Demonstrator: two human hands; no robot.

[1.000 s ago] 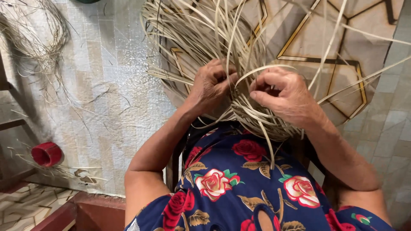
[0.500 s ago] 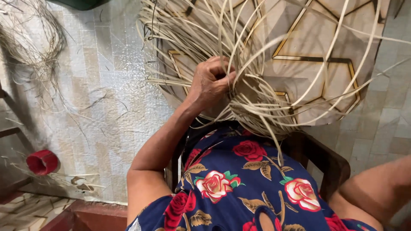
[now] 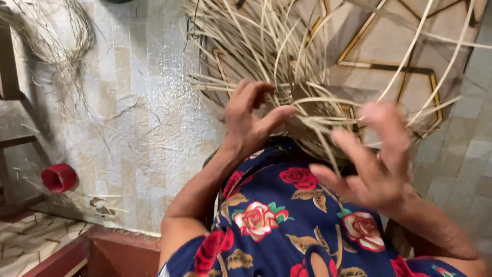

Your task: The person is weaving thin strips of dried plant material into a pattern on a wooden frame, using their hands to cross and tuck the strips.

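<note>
At far left a red cup lies on the floor. The left hand, fingers apart, touches the straw weaving above the lap. Right hand is spread open, near the strands, holding nothing.

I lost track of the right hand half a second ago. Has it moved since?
Yes. The right hand has come back up from the lower right edge, fingers spread, toward the straw weave by the left hand.

We see pale woven plastic mat spread over floor; beige tiles with gold-and-dark geometric lines at upper right; dark wooden furniture frame at left; reddish-brown wooden ledge below; even, soft light.
</note>
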